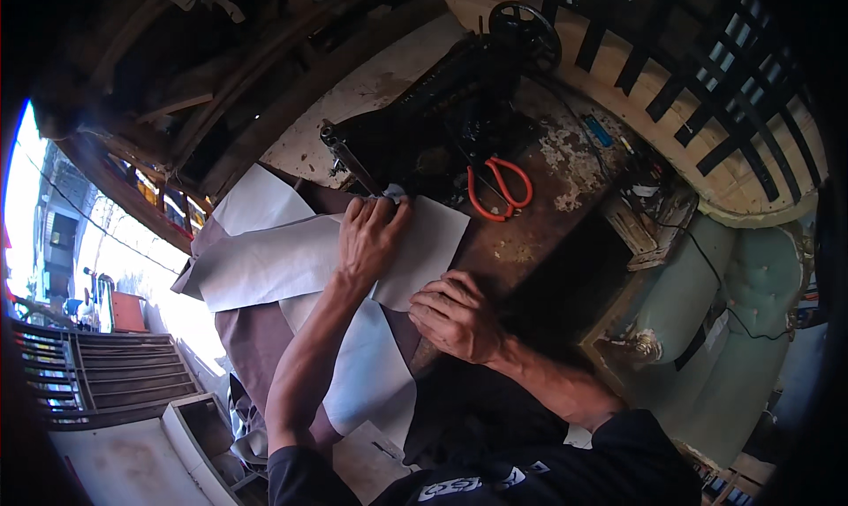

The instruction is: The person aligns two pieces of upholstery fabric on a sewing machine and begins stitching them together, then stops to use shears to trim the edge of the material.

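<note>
A black sewing machine stands on a worn brown table, its needle end toward the left. Pale grey upholstery fabric with brown pieces lies across the table and hangs down toward my lap. My left hand presses on the fabric beside the needle end, fingers bent and closed on its far edge. A small greyish bit shows at those fingertips; its kind is unclear. Closer to me, my right hand is closed with curled fingers at the near right corner of the same sheet. Red-handled scissors lie right of the fabric.
A handwheel rises at the machine's far end. A blue object lies on the table. An open wooden drawer juts out on the right, beside a green padded seat. A strapped wooden frame leans behind.
</note>
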A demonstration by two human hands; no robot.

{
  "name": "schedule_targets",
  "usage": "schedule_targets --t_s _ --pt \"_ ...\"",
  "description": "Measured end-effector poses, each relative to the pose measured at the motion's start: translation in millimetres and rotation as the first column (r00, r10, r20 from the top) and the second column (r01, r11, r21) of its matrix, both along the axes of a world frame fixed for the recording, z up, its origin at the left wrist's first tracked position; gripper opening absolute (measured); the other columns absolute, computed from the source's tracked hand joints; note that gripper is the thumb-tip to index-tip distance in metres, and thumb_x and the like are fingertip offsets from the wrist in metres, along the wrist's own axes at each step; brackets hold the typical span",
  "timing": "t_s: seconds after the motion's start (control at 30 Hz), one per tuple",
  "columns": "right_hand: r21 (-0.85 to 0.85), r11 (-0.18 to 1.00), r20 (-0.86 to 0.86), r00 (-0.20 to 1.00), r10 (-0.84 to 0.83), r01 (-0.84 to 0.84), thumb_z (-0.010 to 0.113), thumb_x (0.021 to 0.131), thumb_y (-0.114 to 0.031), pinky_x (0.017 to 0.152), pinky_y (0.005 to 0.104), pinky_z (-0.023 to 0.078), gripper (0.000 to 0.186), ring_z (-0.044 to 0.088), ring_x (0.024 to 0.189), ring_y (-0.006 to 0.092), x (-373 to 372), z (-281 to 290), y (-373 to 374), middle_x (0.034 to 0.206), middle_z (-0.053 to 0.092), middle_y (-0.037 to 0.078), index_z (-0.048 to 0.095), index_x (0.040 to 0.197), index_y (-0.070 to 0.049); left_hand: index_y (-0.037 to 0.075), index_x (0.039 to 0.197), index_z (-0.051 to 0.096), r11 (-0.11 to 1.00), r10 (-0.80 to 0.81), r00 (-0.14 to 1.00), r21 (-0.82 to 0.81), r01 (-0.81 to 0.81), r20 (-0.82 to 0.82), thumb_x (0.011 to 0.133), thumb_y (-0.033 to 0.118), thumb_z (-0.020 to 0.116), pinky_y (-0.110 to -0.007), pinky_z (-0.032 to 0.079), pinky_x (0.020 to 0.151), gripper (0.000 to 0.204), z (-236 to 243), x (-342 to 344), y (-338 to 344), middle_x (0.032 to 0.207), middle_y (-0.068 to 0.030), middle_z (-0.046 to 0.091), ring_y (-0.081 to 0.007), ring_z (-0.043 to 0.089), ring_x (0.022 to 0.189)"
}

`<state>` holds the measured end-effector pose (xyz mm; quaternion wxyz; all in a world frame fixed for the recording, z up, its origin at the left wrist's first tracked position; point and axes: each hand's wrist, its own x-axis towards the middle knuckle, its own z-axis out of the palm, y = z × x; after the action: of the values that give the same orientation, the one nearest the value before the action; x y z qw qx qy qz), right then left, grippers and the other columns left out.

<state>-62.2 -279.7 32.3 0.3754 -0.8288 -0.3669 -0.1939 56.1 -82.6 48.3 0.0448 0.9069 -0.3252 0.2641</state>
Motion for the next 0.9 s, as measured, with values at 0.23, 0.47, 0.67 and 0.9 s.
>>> schedule_targets --t_s 0.23,0.47,0.67,0.9 --pt "0.033 0.999 -0.008 1.0 -0.006 0.007 0.077 0.085 -0.012 0.103 0.0456 0.048 0.021 0.066 0.117 0.0276 -10.1 -2.7 30.5 0.111 0.072 0.01 0.074 0.102 -0.001 0.012 0.11 0.069 0.987 -0.123 0.991 0.096 0.127 -0.053 0.082 0.015 0.068 -0.036 0.044 0.077 0.028 3.3 9.3 8.0 0.092 -0.0062 0.062 -0.0208 0.064 0.084" --pt "0.02 0.999 -0.045 0.998 -0.033 0.034 0.076 0.085 -0.012 0.104 0.0458 0.049 0.017 0.065 0.119 0.0297 -10.5 -8.8 26.5 0.11 0.072 0.011 0.072 0.098 -0.002 0.013 0.109 0.07 0.992 -0.086 0.994 0.092 0.092 -0.065 0.081 0.016 0.07 -0.036 0.044 0.077 0.028 -1.4 9.4 7.3 0.091 -0.0059 0.061 -0.0212 0.063 0.083" --pt "0.021 0.998 -0.042 0.998 -0.052 0.053 0.076 0.084 -0.012 0.104 0.0451 0.05 0.016 0.066 0.117 0.0283 -12.6 -8.8 27.1 0.109 0.072 0.01 0.072 0.096 -0.002 0.013 0.114 0.071 0.992 -0.071 0.99 0.091 0.083 -0.124 0.083 0.015 0.069 -0.039 0.045 0.085 0.031 9.4 1.1 1.1 0.097 -0.007 0.063 -0.0223 0.063 0.09" --pt "0.043 0.997 -0.028 0.998 -0.061 0.062 0.076 0.083 -0.013 0.101 0.0445 0.051 0.015 0.068 0.111 0.028 -10.9 -8.2 27.6 0.106 0.072 0.01 0.071 0.092 -0.003 0.016 0.125 0.071 0.983 -0.117 0.986 0.128 0.132 -0.116 0.084 0.009 0.065 -0.049 0.036 0.117 0.042 18.7 -18.4 -13.3 0.133 -0.0084 0.065 -0.0249 0.059 0.13"
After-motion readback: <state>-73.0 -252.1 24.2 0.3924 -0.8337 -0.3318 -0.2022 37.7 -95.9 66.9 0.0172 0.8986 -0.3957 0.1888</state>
